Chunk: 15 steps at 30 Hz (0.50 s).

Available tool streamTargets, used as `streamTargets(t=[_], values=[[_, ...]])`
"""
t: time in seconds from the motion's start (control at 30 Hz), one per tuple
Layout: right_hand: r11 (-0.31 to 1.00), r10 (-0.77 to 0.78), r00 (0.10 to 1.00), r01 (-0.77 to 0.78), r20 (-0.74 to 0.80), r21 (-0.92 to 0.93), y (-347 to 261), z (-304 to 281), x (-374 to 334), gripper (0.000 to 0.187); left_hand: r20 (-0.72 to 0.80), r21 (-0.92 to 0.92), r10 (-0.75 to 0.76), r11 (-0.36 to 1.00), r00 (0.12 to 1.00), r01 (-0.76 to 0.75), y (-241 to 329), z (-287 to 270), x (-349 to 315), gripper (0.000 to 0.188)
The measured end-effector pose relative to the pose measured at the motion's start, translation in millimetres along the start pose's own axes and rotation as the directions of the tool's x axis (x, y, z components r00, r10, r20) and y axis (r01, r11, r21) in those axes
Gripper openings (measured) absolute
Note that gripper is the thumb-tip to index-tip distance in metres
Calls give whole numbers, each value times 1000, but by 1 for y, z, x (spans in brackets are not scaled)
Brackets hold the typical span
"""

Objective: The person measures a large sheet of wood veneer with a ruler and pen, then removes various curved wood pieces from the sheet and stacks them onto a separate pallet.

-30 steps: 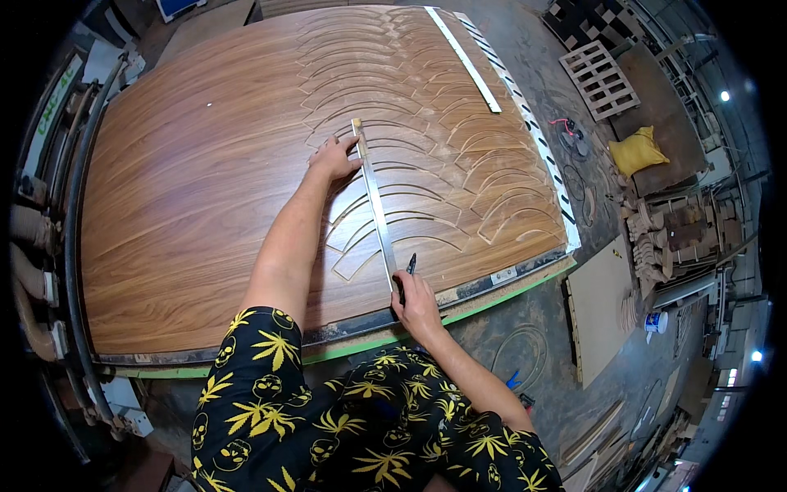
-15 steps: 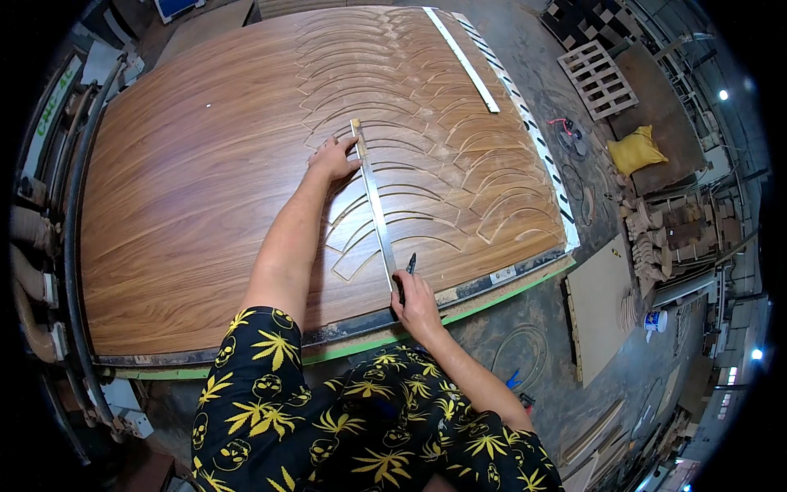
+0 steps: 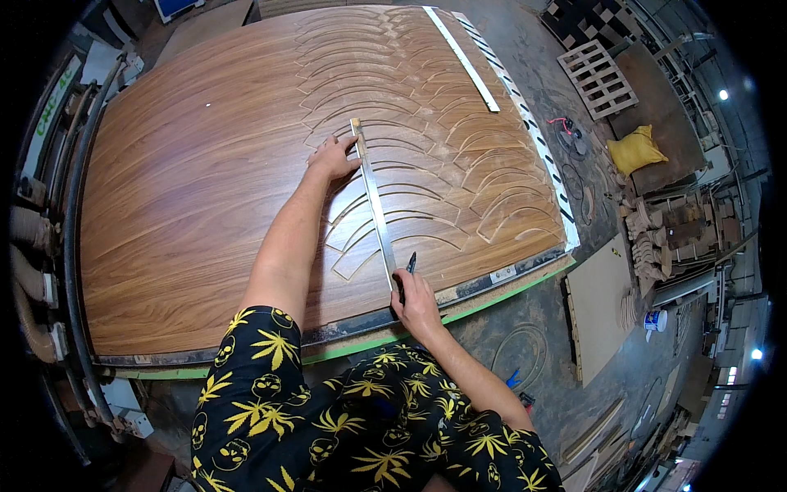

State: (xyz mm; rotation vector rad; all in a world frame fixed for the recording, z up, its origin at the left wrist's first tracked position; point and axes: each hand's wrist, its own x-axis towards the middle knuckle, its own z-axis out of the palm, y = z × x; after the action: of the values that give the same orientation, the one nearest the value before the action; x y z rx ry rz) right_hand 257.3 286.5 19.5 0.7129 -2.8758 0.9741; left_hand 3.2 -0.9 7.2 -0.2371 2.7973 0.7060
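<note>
**Straightedge laid over cut arcs, both hands on**

From my remote seat via head cam, I had the metal strip (image 3: 375,201) flat on the wood-grain panel (image 3: 188,189), running across the cut arcs (image 3: 402,215) to just short of the panel's near edge. L hand (image 3: 333,157), farther in on the panel, pressed the strip's far end, thumb & index spread apart. R hand (image 3: 419,307), at the panel's near edge, had its fingers closed round a dark pen (image 3: 411,262) and touched the strip's near end; couldn't tell if they pinched it, b/c knuckles hid the contact. Step in hand looked like lining up/measuring. Next move, IMO, called for steady L pressure w/ the pen tip freed.
</note>
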Motion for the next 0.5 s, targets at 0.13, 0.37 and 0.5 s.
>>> streamTargets(t=[0.13,0.37,0.5], values=[[1000,3,1000,-3,-2,1,0,-1,0,46,12,13,-7,1000,1000,7,2,-1,0,72],[1000,4,1000,-4,12,24,0,-2,1,48,-12,17,5,1000,1000,-5,-3,3,3,72],[1000,4,1000,-5,9,23,0,-2,1,48,5,17,-4,1000,1000,4,0,2,3,73]])
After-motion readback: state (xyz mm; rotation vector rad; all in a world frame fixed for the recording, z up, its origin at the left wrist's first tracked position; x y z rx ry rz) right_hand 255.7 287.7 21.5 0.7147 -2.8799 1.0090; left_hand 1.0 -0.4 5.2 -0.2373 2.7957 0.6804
